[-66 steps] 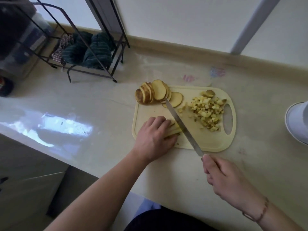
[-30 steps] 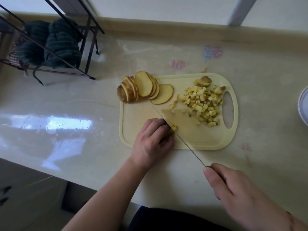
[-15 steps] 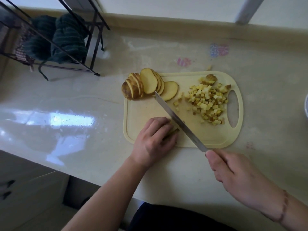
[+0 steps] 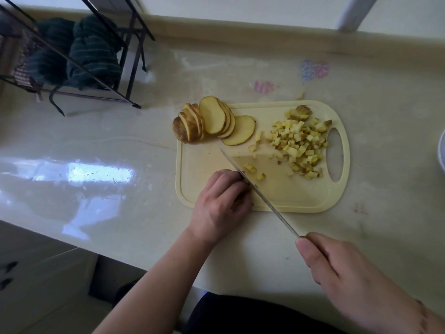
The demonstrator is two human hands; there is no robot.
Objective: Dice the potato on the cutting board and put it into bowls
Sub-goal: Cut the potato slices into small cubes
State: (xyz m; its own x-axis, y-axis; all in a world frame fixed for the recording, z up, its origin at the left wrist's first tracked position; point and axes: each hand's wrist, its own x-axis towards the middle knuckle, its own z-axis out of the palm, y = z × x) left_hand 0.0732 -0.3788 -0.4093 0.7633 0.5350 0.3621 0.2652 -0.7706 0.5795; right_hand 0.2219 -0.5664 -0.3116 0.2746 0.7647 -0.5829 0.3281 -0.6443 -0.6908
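Note:
A pale yellow cutting board (image 4: 209,162) lies on the counter. Potato slices (image 4: 212,121) lean in a row at its far left corner. A heap of diced potato (image 4: 301,143) sits near the handle hole, with two loose cubes (image 4: 255,171) by the blade. My left hand (image 4: 221,203) curls over potato strips at the board's near edge; the strips are mostly hidden under its fingers. My right hand (image 4: 337,268) grips the handle of a knife (image 4: 255,186), whose blade runs diagonally across the board right against my left fingers.
A black wire rack (image 4: 79,56) holding dark green cloths (image 4: 91,51) stands at the back left. The rim of a white bowl (image 4: 441,153) shows at the right edge. A stray potato bit (image 4: 299,95) lies on the counter behind the board. The counter's front edge runs below my left arm.
The knife has chopped down through the strips, leaving new cubes beside the blade. My left hand has stayed on the strips. The camera view shifted slightly.

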